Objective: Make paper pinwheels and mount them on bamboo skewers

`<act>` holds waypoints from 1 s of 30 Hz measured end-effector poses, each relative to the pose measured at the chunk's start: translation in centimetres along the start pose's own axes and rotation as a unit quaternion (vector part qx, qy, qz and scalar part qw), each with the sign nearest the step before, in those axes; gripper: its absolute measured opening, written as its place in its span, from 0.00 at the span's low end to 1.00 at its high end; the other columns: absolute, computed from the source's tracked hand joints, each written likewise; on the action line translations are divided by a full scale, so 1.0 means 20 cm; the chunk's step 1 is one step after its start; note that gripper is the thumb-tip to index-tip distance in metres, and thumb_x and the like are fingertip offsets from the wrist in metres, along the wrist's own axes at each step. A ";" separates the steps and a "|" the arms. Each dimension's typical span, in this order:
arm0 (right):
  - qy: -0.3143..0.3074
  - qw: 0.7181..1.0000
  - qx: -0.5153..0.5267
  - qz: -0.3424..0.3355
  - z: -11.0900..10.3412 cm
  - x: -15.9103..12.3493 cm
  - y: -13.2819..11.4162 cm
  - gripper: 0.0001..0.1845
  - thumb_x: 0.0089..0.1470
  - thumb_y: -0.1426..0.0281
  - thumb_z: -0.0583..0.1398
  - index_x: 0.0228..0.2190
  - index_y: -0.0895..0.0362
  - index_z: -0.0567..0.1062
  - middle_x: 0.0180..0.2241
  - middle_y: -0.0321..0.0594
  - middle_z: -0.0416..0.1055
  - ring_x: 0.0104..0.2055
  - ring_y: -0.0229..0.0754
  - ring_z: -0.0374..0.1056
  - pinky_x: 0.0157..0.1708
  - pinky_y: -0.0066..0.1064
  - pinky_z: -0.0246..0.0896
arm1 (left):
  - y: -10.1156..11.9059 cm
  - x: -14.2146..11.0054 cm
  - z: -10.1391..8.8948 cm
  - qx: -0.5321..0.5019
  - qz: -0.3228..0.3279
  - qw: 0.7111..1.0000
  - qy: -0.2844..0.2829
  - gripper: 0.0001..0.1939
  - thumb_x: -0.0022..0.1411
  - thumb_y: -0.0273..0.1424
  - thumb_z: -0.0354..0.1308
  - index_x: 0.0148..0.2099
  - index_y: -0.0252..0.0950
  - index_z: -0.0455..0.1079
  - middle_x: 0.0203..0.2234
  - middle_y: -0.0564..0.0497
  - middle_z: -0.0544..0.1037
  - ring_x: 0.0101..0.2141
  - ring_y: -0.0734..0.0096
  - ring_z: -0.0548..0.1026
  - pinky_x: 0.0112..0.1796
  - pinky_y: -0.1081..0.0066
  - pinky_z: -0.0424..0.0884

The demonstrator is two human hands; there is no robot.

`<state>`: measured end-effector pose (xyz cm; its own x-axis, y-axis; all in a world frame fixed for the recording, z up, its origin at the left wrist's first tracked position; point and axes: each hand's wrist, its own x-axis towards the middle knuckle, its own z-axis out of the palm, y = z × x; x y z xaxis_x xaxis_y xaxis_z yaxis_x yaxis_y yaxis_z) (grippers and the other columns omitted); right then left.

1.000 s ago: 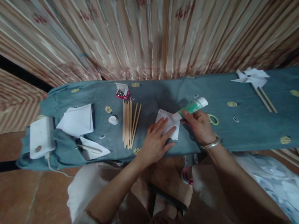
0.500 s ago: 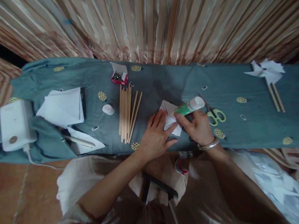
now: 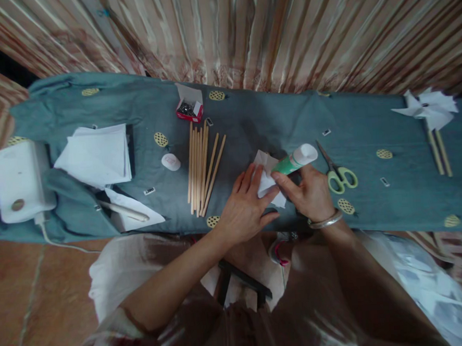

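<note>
My left hand (image 3: pixel 245 208) lies with its fingers spread over a small folded white paper (image 3: pixel 265 163), pressing it on the cloth. My right hand (image 3: pixel 309 194) is closed around a green and white glue stick (image 3: pixel 293 160), tilted with its lower end at the paper, where my fingers partly hide it. Just right of that hand lie scissors (image 3: pixel 339 179) with light green handles. The white cap (image 3: pixel 171 162) rests left of a row of several wooden sticks (image 3: pixel 198 170). At the far right is a white paper pinwheel (image 3: pixel 426 109) with two sticks by it.
A teal cloth (image 3: pixel 377 206) covers the narrow table. At the left are stacked white papers (image 3: pixel 100 155), a pen-like tool (image 3: pixel 126 211) on a cut paper, and a white corded device (image 3: pixel 20 180). A red box (image 3: pixel 190 110) of small metal pieces stands behind the sticks. A curtain (image 3: pixel 223 38) hangs behind.
The view has shifted, showing more of the scissors. My right hand has tilted the glue stick more upright against the paper. My left hand stays on the paper.
</note>
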<state>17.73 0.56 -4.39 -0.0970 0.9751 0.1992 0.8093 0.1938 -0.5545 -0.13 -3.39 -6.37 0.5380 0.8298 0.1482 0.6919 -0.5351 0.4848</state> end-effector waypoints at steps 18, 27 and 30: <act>0.006 1.000 0.012 -0.001 0.01 0.01 -0.04 0.22 0.55 0.48 0.57 0.31 0.55 0.71 0.26 0.39 0.72 0.26 0.43 0.67 0.29 0.34 0.60 | 0.00 0.00 0.00 0.002 0.000 1.000 -0.001 0.29 0.63 0.45 0.59 0.62 0.36 0.63 0.68 0.34 0.53 0.68 0.41 0.47 0.62 0.40 0.53; -0.012 1.000 0.013 -0.012 0.02 0.01 -0.05 0.25 0.56 0.46 0.56 0.30 0.55 0.71 0.26 0.41 0.72 0.27 0.43 0.67 0.30 0.35 0.62 | 0.00 0.00 -0.01 -0.004 -0.002 1.000 -0.003 0.28 0.62 0.44 0.59 0.61 0.37 0.64 0.68 0.35 0.52 0.68 0.41 0.47 0.61 0.40 0.53; -0.018 1.000 0.007 -0.017 0.02 0.00 -0.04 0.26 0.56 0.45 0.55 0.29 0.55 0.71 0.26 0.42 0.72 0.27 0.44 0.67 0.30 0.36 0.63 | 0.00 0.00 0.00 -0.005 -0.001 1.000 -0.001 0.28 0.62 0.43 0.60 0.61 0.37 0.64 0.68 0.34 0.51 0.68 0.41 0.47 0.61 0.40 0.53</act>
<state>16.80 0.42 -4.18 -0.1457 0.9711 0.1892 0.7964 0.2286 -0.5599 -0.19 -3.37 -6.33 0.5370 0.8308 0.1459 0.6884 -0.5316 0.4935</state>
